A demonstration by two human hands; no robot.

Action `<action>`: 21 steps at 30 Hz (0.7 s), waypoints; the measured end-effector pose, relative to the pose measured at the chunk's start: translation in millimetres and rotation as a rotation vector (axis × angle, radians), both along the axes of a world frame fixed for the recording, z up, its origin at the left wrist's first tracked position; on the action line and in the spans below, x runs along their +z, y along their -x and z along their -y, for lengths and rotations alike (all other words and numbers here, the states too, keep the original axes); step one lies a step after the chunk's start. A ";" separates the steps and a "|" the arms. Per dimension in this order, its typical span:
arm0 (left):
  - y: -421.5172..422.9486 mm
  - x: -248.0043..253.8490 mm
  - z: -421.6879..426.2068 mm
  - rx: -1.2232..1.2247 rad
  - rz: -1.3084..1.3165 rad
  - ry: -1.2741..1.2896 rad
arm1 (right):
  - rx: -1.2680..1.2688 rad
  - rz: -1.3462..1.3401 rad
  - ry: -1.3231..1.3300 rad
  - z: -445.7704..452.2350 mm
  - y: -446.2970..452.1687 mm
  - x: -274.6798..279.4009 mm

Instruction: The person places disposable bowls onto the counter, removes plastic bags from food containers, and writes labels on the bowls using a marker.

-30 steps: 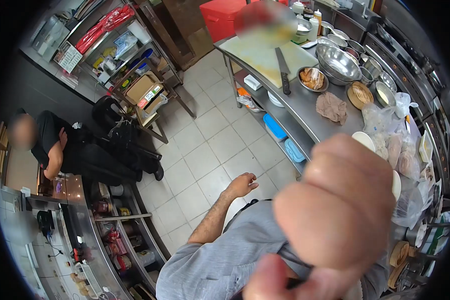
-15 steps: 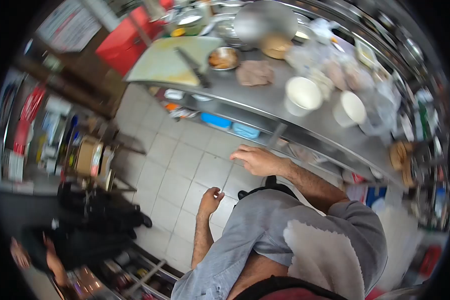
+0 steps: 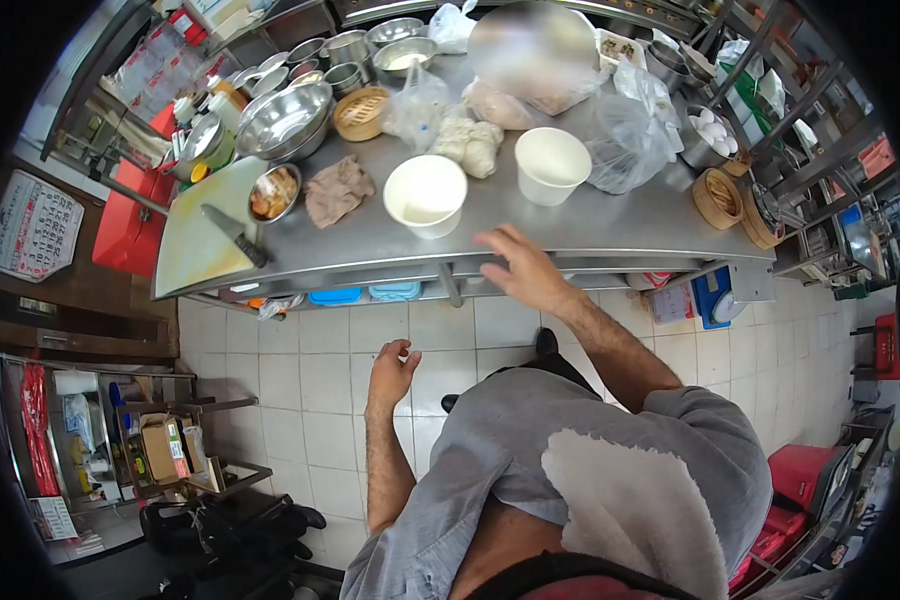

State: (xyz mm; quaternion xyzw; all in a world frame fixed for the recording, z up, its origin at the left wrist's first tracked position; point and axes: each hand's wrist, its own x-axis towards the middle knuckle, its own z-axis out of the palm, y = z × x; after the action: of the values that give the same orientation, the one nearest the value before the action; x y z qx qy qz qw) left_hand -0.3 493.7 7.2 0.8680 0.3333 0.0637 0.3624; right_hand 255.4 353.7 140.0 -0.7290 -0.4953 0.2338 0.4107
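Observation:
My right hand [image 3: 526, 268] reaches toward the front edge of the steel table [image 3: 350, 243], fingers spread and holding nothing. It is nearest to two white tubs; one tub [image 3: 426, 197] stands to its left and the other tub [image 3: 553, 167] beyond it. Lower and to the left, my left hand [image 3: 394, 373] hangs over the tiled floor, loosely curled with the thumb apart and nothing visible in it. Between and behind the tubs lies a pale bundle [image 3: 469, 146]. A brown cloth [image 3: 338, 190] rests left of the nearer tub.
A knife [image 3: 235, 236] lies on a cutting board [image 3: 192, 225] at the left, beside a metal bowl of food [image 3: 274, 193]. Plastic bags [image 3: 620, 145], a bamboo steamer [image 3: 361, 112] and a pot of eggs [image 3: 708, 137] stand farther back. A cardboard box [image 3: 167, 447] sits on the left shelving.
My view has turned right and the table now lies straight ahead and closer. My right hand has risen toward the tubs with its fingers spreading. The left hand stays low.

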 end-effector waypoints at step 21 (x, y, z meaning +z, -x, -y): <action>-292.1 67.0 141.8 -0.296 0.165 0.149 | -0.603 0.336 -0.291 124.6 -298.9 -14.4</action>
State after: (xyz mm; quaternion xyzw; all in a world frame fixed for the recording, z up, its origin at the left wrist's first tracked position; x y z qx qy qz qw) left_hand 291.8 351.8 74.2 0.8702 0.1747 0.0558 0.4573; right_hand 554.3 229.1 125.6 -0.8041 -0.3471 -0.0934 0.4734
